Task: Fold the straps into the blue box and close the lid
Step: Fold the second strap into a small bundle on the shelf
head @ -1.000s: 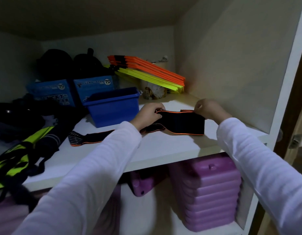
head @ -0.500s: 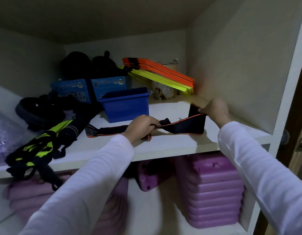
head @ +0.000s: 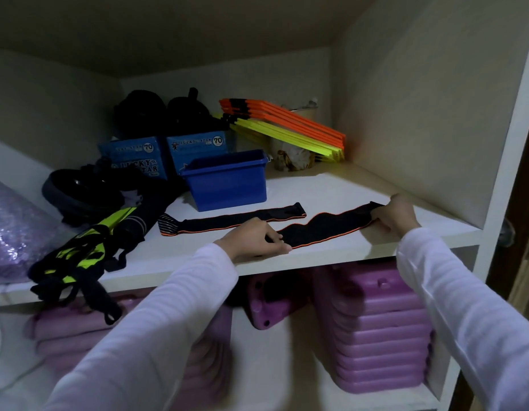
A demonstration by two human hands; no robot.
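Note:
A black strap (head: 325,226) with orange edging lies stretched flat along the front of the white shelf (head: 331,188). My left hand (head: 254,240) pins its left end and my right hand (head: 398,215) grips its right end. A second black strap (head: 233,222) with a striped end lies flat just behind it, untouched. The open blue box (head: 227,183) stands behind both straps, a little left of centre, and no lid can be seen on it.
Two blue "Lucky Star" cartons (head: 168,152) and black gear (head: 85,188) crowd the back left. Orange and yellow flat markers (head: 287,126) lean at the back right over a cup (head: 293,157). Black and neon straps (head: 76,256) hang off the shelf's left front. Purple blocks (head: 373,327) fill the shelf below.
The strap was folded double between my hands, then pulled apart; now it lies straight and flat on the shelf. My left hand has slid to its left end. The camera moved closer.

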